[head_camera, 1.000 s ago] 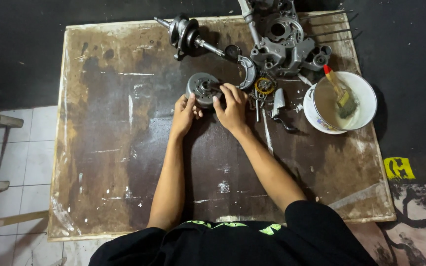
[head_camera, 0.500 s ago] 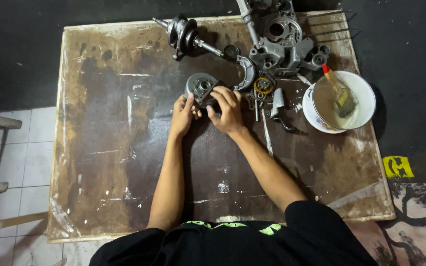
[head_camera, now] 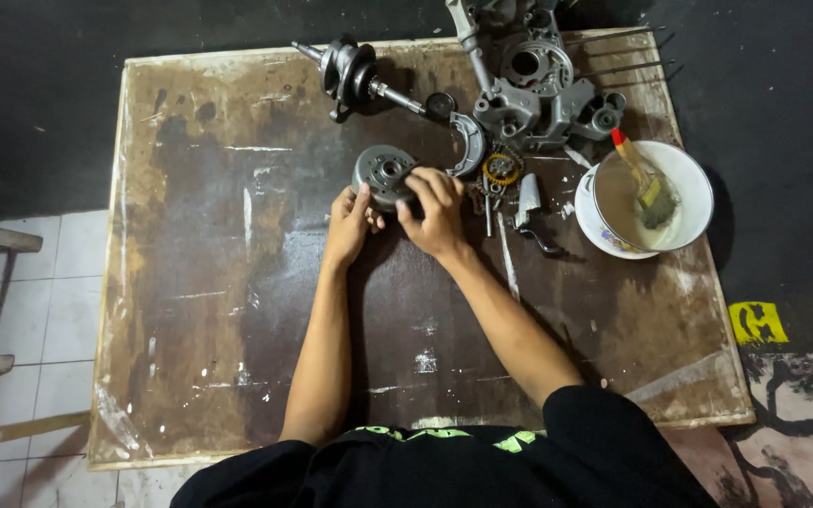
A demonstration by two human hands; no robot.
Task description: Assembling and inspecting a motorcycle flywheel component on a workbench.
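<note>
Both hands, left hand (head_camera: 348, 218) and right hand (head_camera: 435, 212), clasp the round metal rotor (head_camera: 383, 172) near the tabletop's (head_camera: 237, 310) far edge, seemingly mid-inspection; turning it calls for a steady two-handed grip.

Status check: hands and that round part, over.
Both hands, left and right, grip the round metal part on the table. Loose parts close right.

Dull grey metal rotor (head_camera: 383, 172), worn, stained wooden tabletop (head_camera: 209, 282), glossy white bowl (head_camera: 693, 202)

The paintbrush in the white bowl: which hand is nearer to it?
Right. The right hand on the round metal part lies left of the paintbrush; the left hand is farther left.
</note>
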